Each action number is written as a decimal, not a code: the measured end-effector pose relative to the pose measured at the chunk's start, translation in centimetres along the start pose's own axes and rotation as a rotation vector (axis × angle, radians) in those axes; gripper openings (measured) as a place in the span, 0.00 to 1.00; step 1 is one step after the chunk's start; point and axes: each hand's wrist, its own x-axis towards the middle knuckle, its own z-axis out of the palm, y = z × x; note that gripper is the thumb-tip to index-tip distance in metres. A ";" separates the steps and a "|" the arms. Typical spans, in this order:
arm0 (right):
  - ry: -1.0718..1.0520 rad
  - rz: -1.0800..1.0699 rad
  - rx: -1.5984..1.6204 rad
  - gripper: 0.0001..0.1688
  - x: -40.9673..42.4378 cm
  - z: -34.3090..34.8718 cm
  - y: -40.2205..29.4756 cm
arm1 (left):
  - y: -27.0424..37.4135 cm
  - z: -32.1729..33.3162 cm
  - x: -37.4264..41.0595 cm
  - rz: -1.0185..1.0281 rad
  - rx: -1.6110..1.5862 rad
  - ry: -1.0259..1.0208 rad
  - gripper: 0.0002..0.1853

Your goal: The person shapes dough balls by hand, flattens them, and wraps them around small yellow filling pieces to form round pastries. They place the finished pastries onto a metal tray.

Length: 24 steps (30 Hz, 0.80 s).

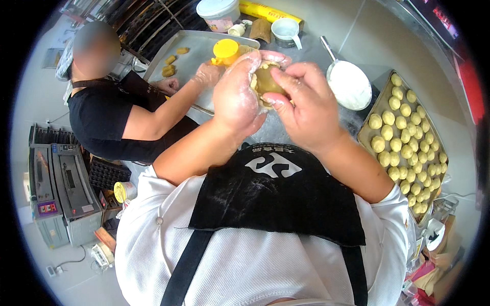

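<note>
My left hand (239, 91), dusted with flour, cups a ball of smooth greenish-yellow filling (269, 81) with crumbly pale dough (254, 82) around its rim. From the other side, my right hand (310, 103) presses the ball with its thumb and fingers. A white bowl of flour (350, 85) with a metal handle lies to the right of my hands. Further right, a baking tray (365, 124) holds rows of round yellow dough balls (400, 122). Behind my left hand is a yellow plastic mould or press (226, 50), at a co-worker's hand.
A co-worker (103, 114) in a black shirt stands at the left by a metal tray (191, 38) with several shaped dough pieces (168, 70). At the back are a white tub (218, 13), a yellow film roll box (268, 10) and a white measuring cup (285, 30).
</note>
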 end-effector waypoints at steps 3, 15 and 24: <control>-0.031 0.018 -0.011 0.20 0.0 0.3 -0.6 | -0.8 0.2 0.1 0.038 0.026 0.093 0.21; 0.011 0.229 0.195 0.18 -0.5 1.2 -0.8 | -0.8 -0.2 0.1 -0.037 -0.125 0.059 0.22; 0.048 0.013 0.024 0.20 0.1 0.3 0.0 | 0.0 0.1 -0.4 -0.021 -0.208 0.056 0.21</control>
